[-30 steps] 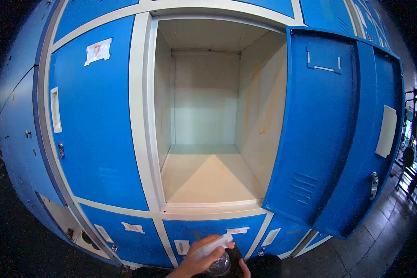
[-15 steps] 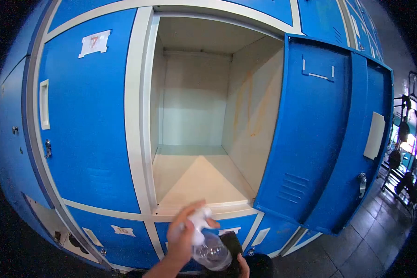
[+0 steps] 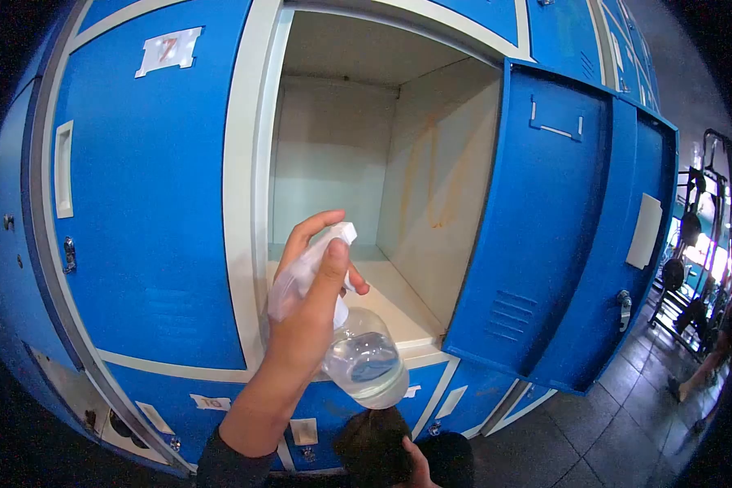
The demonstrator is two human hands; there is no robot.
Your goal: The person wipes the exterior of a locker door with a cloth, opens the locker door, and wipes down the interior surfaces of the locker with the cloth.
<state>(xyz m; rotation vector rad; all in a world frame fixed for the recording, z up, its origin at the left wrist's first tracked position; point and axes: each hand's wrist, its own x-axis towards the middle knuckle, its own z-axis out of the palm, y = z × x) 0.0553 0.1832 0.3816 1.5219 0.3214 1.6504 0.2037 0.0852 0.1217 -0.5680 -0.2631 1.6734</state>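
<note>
My left hand (image 3: 305, 301) is closed around the white head of a spray bottle (image 3: 366, 358), its fingers at the trigger. The bottle is clear, tilted, and partly filled with clear liquid. It is in front of the opening of a blue locker (image 3: 333, 138), whose pale inside has orange-brown streaks on the right wall. Lower down, my right hand (image 3: 417, 465) grips a dark cloth (image 3: 374, 443) below the bottle. Only part of that hand shows at the bottom edge.
The locker's door (image 3: 545, 228) stands swung out to the right. A shut door with a "7" label (image 3: 169, 50) is on the left, and more lockers lie below. Gym equipment (image 3: 691, 236) stands on the dark tiled floor (image 3: 602, 423) at far right.
My left hand has risen with the spray bottle from below the locker's sill to its opening. The dark cloth in my right hand has shifted slightly left and down and shows more.
</note>
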